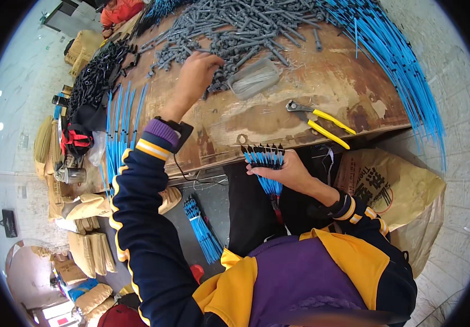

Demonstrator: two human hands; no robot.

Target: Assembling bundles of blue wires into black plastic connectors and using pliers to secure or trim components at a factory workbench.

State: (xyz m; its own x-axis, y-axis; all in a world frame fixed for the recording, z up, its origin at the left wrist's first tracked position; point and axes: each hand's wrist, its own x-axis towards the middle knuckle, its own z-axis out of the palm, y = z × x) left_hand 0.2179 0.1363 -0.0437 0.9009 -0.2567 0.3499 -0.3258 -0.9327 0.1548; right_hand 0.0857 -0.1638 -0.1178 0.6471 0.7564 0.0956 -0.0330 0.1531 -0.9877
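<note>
My left hand (194, 76) reaches over the table to the near edge of a heap of grey plastic bolt-shaped parts (235, 24). Its fingers are bent at the dark grey pieces; what they pinch is too small to make out. Above my lap, my right hand (295, 171) is closed around a bundle of thin blue rods (267, 159) with black tips, fanned in a row at the top. A thin strip or wire lies across those tips. Close to my left fingers stands a clear plastic tray (236, 87) of fine pale pins.
Yellow-handled cutters (325, 121) lie near the table's front edge. Long blue rods (404, 71) overhang its right side; more blue rods (118, 131) lie left, beside black parts (101, 71). A tied blue bundle (205, 234) is on the floor. A person in red (119, 12) sits far left.
</note>
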